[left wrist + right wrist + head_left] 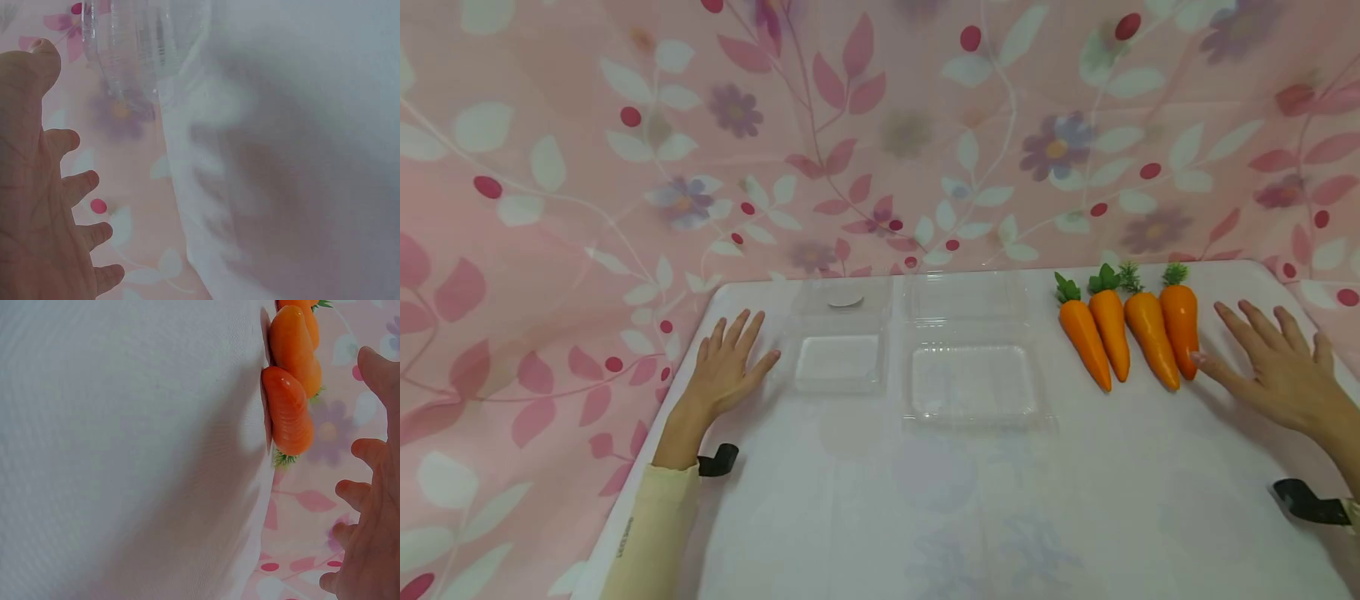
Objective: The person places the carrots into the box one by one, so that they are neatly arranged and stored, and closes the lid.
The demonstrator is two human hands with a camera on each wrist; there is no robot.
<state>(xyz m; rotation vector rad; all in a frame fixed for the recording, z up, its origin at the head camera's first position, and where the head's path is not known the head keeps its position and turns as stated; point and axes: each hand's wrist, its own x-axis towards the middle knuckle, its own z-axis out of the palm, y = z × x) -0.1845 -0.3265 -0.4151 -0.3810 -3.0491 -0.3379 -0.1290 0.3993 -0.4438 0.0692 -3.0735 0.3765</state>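
Fingers spread, my left hand [724,371] hovers over the left part of the table and holds nothing. Closest to it is a small clear plastic clamshell box [838,362], its lid folded back and a pale curved mark on that lid. A larger clear clamshell box [973,379] lies open beside it, towards the middle. On the right, several orange carrots [1152,337] with green tops lie side by side, tips towards me. My right hand [1277,367] is spread just right of them, its thumb near the rightmost carrot [289,412]; nothing is in its grasp.
A white cloth [865,517] with faint floral marks covers the table. Behind it hangs a pink curtain [880,133] printed with leaves and flowers. Black wrist mounts [718,461] stick out below both hands. The table's far edge runs just behind the boxes and carrots.
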